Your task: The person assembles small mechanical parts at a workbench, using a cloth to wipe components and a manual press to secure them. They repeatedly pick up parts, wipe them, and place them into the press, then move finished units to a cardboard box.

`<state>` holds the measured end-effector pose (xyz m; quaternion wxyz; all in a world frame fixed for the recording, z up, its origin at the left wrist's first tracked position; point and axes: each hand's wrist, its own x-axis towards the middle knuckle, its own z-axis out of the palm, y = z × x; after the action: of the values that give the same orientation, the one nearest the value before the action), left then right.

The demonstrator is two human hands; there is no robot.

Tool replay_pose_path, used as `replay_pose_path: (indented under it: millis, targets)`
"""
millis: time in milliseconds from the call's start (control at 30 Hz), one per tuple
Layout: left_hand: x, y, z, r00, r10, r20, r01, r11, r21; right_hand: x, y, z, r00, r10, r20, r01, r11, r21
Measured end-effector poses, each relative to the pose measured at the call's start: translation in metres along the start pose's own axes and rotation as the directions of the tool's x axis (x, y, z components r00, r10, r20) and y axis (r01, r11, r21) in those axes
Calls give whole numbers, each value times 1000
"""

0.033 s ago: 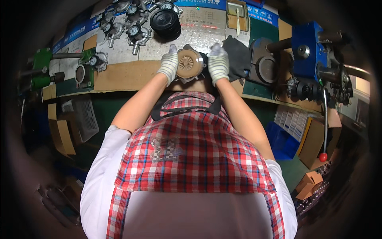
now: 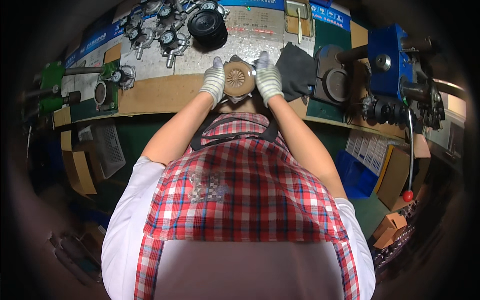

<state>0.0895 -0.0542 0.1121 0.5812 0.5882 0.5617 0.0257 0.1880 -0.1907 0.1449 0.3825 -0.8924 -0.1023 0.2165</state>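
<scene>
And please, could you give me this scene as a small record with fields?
Centre: round tan part with radial ribs on top
Left hand: striped glove, at the part's left side
Right hand: striped glove, at its right side
Farther back: black cylinder, metal fittings
Right: dark cloth, blue machine
Left: green machine

From my remote view I see the green table [image 2: 332, 36] across the top, bearing flat cardboard [image 2: 155, 95], metal fittings [image 2: 170, 42] and a black cylinder [image 2: 206, 30] upper left, a tray [image 2: 299, 30] upper right, dark cloth [image 2: 295, 70] below it, and a blue press [image 2: 382, 62] further right
</scene>
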Motion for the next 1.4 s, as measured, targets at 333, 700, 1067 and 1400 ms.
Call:
replay_pose_path:
  millis: [333, 700, 1067, 1400]
  targets:
    - [3, 0, 6, 917, 375, 135, -396, 816, 421, 12, -7, 18, 984, 136, 111, -106, 965, -241]
    - [16, -3, 9, 906, 405, 121, -418, 814, 404, 26, -3, 21, 983, 40, 179, 14, 957, -290]
    - [-10, 89, -65, 828, 337, 447, 0, 798, -603, -62, -126, -116, 734, -368, 571, -117, 759, 640]
    - [-49, 125, -90, 642, 568, 514, -12, 679, -734, -80, -102, -154, 871, -491, 8, 441, 788, 430]
